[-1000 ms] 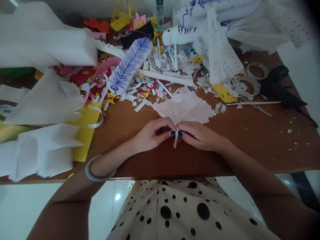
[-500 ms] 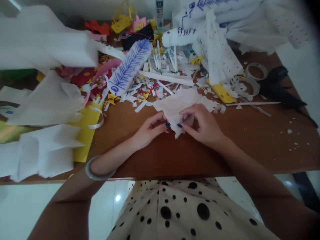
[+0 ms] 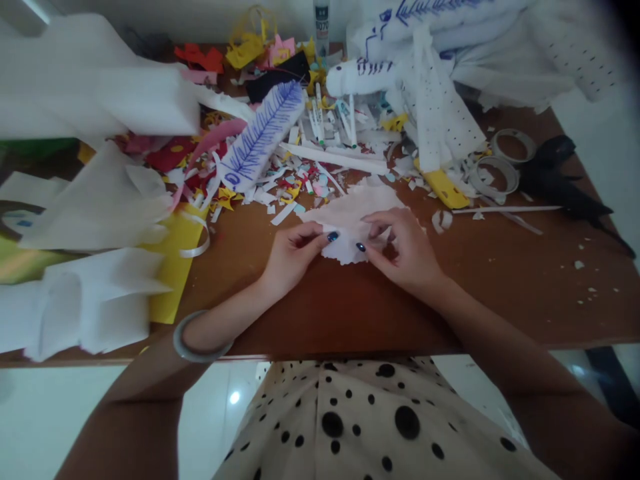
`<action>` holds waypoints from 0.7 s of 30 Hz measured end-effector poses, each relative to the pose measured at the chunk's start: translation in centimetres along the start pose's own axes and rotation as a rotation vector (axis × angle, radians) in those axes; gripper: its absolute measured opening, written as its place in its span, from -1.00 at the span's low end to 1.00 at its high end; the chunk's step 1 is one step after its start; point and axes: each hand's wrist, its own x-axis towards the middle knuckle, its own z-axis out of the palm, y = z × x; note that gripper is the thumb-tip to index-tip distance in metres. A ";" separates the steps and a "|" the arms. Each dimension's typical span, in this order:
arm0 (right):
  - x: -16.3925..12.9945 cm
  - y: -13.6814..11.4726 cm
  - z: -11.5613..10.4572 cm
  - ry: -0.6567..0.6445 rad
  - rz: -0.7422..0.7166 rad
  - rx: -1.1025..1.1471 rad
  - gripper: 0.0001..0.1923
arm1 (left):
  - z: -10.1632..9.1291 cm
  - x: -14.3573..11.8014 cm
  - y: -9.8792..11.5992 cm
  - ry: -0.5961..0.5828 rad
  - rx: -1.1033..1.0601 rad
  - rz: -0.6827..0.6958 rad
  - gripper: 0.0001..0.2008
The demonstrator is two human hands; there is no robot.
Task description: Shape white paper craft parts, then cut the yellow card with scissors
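A pale pink, ragged-edged piece of tissue paper [image 3: 350,212] lies on the brown table [image 3: 350,307] in front of me. My left hand [image 3: 295,250] pinches its near left edge between thumb and fingers. My right hand [image 3: 405,247] grips the near right part, with its fingers on top of the sheet. The two hands are a short way apart, with the paper spread between them. A grey bangle [image 3: 193,340] sits on my left wrist.
Paper scraps and coloured cuttings [image 3: 280,180] cover the table's far half. A white paper feather with blue lines [image 3: 260,137], white folded sheets [image 3: 95,200], yellow card [image 3: 173,267], tape rolls [image 3: 500,163], a black scissors-like object [image 3: 560,180] and a glue bottle [image 3: 321,20] lie around.
Both hands have moved away from me and apart. The paper was gathered to a pinched point between my fingertips; it is now opened out wider between them.
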 end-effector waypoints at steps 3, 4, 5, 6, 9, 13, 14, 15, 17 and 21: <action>0.2 0.1 -1.1 0.125 -0.038 0.049 -0.75 | -0.7 0.5 0.2 0.169 -0.097 0.095 -0.72; 0.2 0.0 -1.4 0.111 -0.077 0.081 -0.78 | -0.9 0.6 0.3 0.190 -0.133 0.103 -0.71; 0.2 -0.1 -1.7 0.056 -0.127 0.125 -0.82 | -1.0 0.7 0.4 0.198 -0.164 0.099 -0.71; 0.2 -0.3 -1.8 -0.038 -0.174 0.180 -0.85 | -1.0 0.8 0.4 0.203 -0.192 0.088 -0.69; -0.1 -1.1 -1.1 -0.455 -0.103 0.399 -0.85 | -0.8 0.6 0.6 0.196 -0.268 0.046 -0.65; -0.9 -1.6 1.3 -0.589 0.349 0.691 -0.63 | -0.1 -0.1 0.5 0.072 -0.294 -0.068 -0.67; -1.0 -1.5 1.9 -0.486 0.430 0.762 -0.61 | 0.0 -0.2 0.4 0.029 -0.269 -0.089 -0.69; -1.2 -1.3 2.3 -0.370 0.495 0.817 -0.59 | 0.1 -0.3 0.3 -0.010 -0.235 -0.101 -0.70; -1.2 -0.8 2.7 -0.161 0.584 0.861 -0.55 | 0.2 -0.5 0.1 -0.071 -0.160 -0.105 -0.72; -0.8 -0.1 2.1 0.024 0.631 0.803 -0.55 | 0.0 -0.7 0.1 -0.175 -0.041 -0.130 -0.69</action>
